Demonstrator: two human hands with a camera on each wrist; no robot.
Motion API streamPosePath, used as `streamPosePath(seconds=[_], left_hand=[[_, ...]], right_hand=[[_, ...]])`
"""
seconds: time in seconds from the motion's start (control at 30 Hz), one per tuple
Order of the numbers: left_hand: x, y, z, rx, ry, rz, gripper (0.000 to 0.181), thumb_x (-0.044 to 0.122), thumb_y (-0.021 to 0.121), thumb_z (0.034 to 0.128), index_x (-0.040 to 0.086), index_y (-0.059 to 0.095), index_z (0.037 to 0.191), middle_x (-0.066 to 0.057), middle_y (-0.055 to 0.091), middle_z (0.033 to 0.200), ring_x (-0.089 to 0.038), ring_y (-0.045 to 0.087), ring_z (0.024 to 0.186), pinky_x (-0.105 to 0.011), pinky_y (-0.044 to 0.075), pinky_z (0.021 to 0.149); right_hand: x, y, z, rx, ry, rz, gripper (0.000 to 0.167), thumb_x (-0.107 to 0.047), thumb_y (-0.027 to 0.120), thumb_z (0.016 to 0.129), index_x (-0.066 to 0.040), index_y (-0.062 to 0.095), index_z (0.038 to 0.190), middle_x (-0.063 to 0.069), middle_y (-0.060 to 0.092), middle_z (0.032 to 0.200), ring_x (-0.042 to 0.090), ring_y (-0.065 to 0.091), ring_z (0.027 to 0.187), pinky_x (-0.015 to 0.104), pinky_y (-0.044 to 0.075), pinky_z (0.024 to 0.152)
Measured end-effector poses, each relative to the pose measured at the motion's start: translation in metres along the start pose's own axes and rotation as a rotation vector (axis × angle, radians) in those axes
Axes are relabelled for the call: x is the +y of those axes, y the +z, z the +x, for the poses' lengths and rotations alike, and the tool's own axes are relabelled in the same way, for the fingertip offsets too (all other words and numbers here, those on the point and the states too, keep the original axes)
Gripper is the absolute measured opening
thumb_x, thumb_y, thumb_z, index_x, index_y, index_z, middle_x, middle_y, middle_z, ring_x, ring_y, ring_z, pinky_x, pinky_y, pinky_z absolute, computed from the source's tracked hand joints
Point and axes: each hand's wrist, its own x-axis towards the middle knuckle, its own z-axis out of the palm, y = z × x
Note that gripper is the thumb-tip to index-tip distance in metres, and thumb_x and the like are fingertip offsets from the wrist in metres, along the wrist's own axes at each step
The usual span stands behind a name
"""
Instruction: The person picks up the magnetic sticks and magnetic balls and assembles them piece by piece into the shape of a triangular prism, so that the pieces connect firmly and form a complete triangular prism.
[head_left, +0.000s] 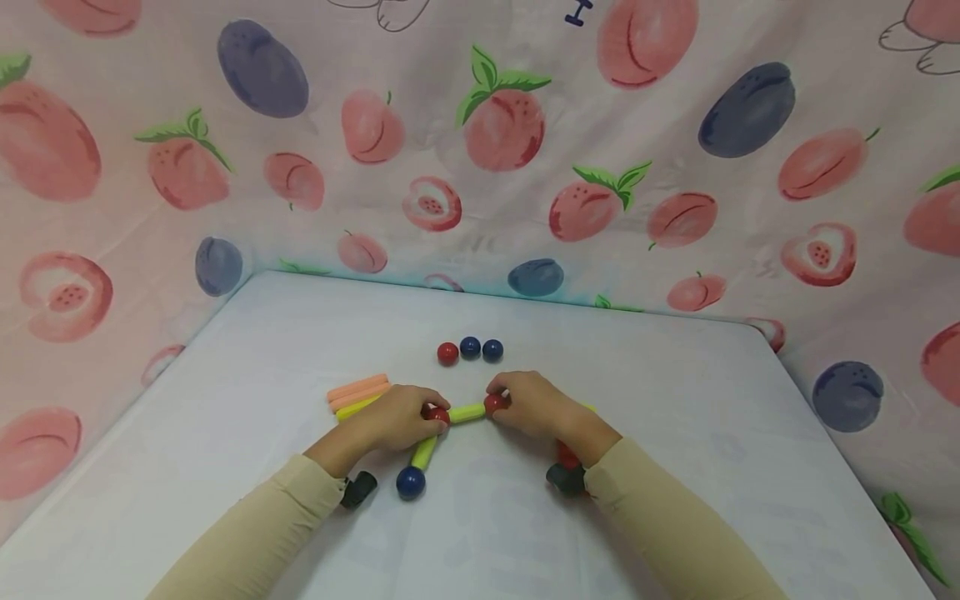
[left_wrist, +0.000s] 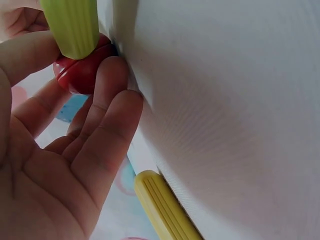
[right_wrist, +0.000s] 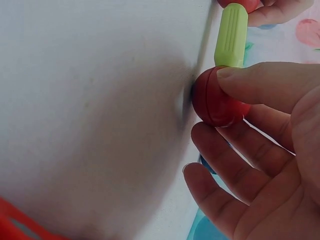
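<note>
My left hand pinches a red ball; in the left wrist view the thumb and fingers lie round that red ball. My right hand grips a second red ball, seen in the right wrist view as a red ball between thumb and fingers. A yellow-green stick joins the two balls. From the left ball another yellow-green stick runs toward me to a blue ball on the table.
Behind the hands, a red ball and two blue balls sit in a row. Orange sticks and a yellow stick lie by my left hand. Black pieces are near the left sleeve, another black piece and a red piece by the right.
</note>
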Motion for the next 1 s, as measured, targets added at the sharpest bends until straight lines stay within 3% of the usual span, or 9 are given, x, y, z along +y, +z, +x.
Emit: streamPosePath(seconds=[0.33,0.77,1.0], left_hand=[[0.0001,0.0012,-0.0011,0.003,-0.004,0.028,0.032,0.024,0.074,0.0921,0.011,0.070,0.121,0.002,0.062,0.088,-0.016,0.056,0.078,-0.029,0.050,0.070],[0.0019,-0.0018,-0.0072,0.003,-0.020,0.052,0.030,0.026,0.076,0.0907,0.009,0.069,0.115,0.001,0.061,0.082,-0.015,0.057,0.071,-0.028,0.049,0.068],[0.0007,-0.0011,-0.0074,0.006,-0.026,0.048,0.024,0.029,0.078,0.0892,0.011,0.068,0.102,0.001,0.061,0.077,-0.014,0.056,0.068,-0.028,0.048,0.065]], right_hand=[[0.0004,0.0009,-0.0016,0.008,0.016,0.022,0.039,-0.015,0.074,0.091,-0.010,0.065,0.128,0.005,0.066,0.117,0.022,0.059,0.107,0.040,0.051,0.097],[-0.0003,0.0003,-0.0065,-0.002,0.012,0.006,0.039,-0.015,0.073,0.091,-0.012,0.065,0.129,0.004,0.067,0.113,0.020,0.058,0.097,0.039,0.052,0.093],[-0.0003,0.0003,-0.0066,-0.004,0.000,0.004,0.039,-0.014,0.073,0.091,-0.012,0.065,0.129,0.004,0.067,0.113,0.019,0.058,0.097,0.039,0.052,0.094]])
